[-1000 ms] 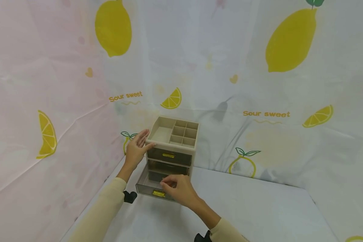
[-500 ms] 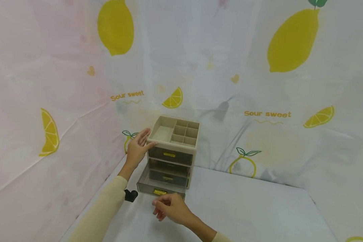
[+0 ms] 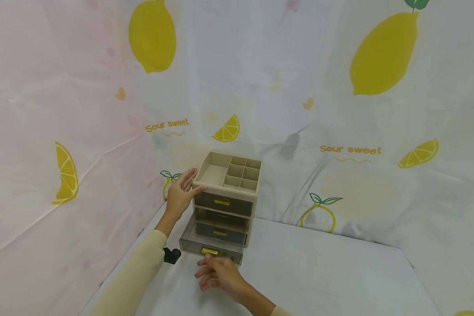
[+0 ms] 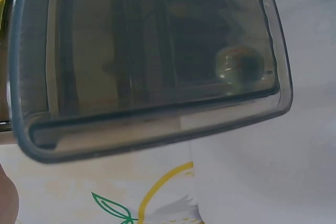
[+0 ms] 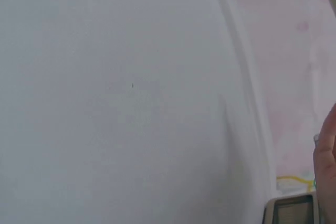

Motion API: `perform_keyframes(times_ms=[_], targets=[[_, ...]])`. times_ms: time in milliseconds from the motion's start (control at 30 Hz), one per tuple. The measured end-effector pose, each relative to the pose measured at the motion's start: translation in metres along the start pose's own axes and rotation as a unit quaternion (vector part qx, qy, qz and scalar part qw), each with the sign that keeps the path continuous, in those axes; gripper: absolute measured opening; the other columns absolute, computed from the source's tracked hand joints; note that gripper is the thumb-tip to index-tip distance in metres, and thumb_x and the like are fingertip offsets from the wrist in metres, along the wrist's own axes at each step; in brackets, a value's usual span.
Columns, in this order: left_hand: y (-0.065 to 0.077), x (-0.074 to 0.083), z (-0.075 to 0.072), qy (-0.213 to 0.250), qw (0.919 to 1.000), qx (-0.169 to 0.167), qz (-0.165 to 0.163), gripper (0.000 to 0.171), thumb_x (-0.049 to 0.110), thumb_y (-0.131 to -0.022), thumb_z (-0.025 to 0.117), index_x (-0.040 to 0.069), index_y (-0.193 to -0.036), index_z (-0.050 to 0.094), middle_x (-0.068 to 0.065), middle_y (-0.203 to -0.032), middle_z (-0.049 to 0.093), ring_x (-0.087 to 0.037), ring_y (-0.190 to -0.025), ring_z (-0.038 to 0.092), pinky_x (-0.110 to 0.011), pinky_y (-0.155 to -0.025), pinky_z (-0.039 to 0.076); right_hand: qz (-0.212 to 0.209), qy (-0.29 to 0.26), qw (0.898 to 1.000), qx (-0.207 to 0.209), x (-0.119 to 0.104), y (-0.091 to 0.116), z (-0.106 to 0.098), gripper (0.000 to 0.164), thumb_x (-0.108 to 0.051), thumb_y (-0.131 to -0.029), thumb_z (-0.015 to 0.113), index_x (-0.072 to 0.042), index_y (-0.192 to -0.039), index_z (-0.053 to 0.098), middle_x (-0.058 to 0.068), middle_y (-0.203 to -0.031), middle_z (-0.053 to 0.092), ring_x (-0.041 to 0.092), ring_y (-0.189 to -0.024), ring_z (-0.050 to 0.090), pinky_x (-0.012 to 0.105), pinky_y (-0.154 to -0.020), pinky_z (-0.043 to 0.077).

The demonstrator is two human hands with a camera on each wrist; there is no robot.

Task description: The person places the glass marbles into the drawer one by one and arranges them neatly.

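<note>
A beige desktop drawer organizer (image 3: 225, 189) with a compartmented top stands in the head view. Its smoky see-through bottom drawer (image 3: 189, 246) is pulled out; the top drawer (image 3: 205, 199) is closed. My left hand (image 3: 178, 197) rests on the organizer's upper left corner, thumb on the front rim and straight fingers along the side. My right hand (image 3: 223, 276) is at the bottom drawer's front, its fingers loosely bent just below the yellow handle (image 3: 210, 251); contact cannot be made out. In the left wrist view, the clear drawer (image 4: 157, 135) appears from close by.
A white tabletop (image 3: 320, 272) extends to the right. Lemon-printed sheets (image 3: 268, 114) stand behind and to the left. A black heart-shaped item (image 3: 171, 255) shows beside the left sleeve (image 3: 142, 263).
My right hand has moved down from over the bottom drawer to below its handle, and its fingers have spread. The left hand keeps its place on the organizer, and the drawer stays out.
</note>
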State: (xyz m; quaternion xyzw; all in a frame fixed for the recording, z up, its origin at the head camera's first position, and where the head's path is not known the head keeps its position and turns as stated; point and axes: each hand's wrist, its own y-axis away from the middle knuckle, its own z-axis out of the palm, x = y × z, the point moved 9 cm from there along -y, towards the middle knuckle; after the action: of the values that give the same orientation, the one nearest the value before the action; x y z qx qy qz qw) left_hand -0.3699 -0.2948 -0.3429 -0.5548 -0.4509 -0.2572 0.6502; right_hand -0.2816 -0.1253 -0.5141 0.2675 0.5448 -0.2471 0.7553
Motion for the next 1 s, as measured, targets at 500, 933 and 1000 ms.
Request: perform_keyframes(times_ms=[500,933,1000], targets=[[0.000,0.000,0.000,0.002,1.0000,0.004,-0.002,0.071,0.002,-0.083,0.077,-0.005,-0.144,0.042,-0.022,-0.148,0.041,-0.028,-0.138,0.039,-0.025,-0.112,0.033,-0.023,-0.104,0.993,0.046,-0.002,-0.011,-0.001,0.052,-0.036,-0.103,0.047,0.011,-0.117,0.062,0.005,-0.089,0.071,0.011,-0.069,0.060,0.026,-0.066,0.059],[0.000,0.000,0.000,0.007,0.9999,0.004,-0.007,0.071,0.004,-0.083,0.077,-0.004,-0.144,0.042,-0.021,-0.148,0.041,-0.027,-0.138,0.039,-0.024,-0.111,0.034,-0.053,-0.116,0.990,0.059,-0.019,-0.033,-0.012,0.050,-0.034,-0.104,0.045,0.012,-0.117,0.060,0.006,-0.089,0.071,0.011,-0.069,0.058,0.024,-0.066,0.058],[0.000,0.000,0.000,0.007,0.9999,0.003,-0.007,0.071,0.005,-0.083,0.077,-0.004,-0.144,0.042,-0.021,-0.148,0.041,-0.026,-0.137,0.040,-0.023,-0.111,0.035,-0.059,-0.113,0.990,0.063,-0.021,-0.035,-0.014,0.049,-0.032,-0.104,0.045,0.013,-0.116,0.060,0.006,-0.088,0.071,0.011,-0.068,0.058,0.024,-0.065,0.058]])
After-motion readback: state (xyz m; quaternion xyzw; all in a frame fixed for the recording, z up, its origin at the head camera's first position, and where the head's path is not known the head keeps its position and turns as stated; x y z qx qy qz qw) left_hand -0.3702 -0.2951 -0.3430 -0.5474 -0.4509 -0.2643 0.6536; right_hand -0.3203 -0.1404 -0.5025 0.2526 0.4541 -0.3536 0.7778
